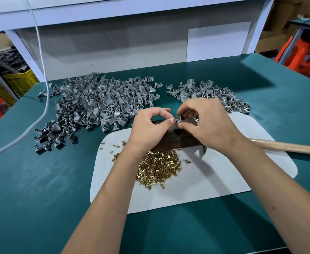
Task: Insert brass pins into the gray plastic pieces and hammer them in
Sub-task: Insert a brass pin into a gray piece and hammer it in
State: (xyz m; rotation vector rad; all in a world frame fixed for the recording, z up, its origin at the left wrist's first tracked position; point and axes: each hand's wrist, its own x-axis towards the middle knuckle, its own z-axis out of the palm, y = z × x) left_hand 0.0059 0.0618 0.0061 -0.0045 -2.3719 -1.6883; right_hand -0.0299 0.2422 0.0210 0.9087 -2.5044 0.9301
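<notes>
Plastic, gray and curved, is the small piece (176,123) pinched between my hands, above the dark wooden block (170,142). My left hand (150,125) pinches it with thumb and forefinger; my right hand (205,121) curls its fingers on its other side. Shiny brass pins (157,167) heap below my wrists on a smooth white mat (196,189). Matte gray pieces (99,105) pile beyond my left hand.

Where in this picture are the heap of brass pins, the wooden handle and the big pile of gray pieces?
brass pins (158,166): head view, middle of the heap.
wooden handle (286,147): head view, mid-shaft, right of the wrist.
gray plastic pieces (99,103): head view, centre of the larger left pile.
</notes>
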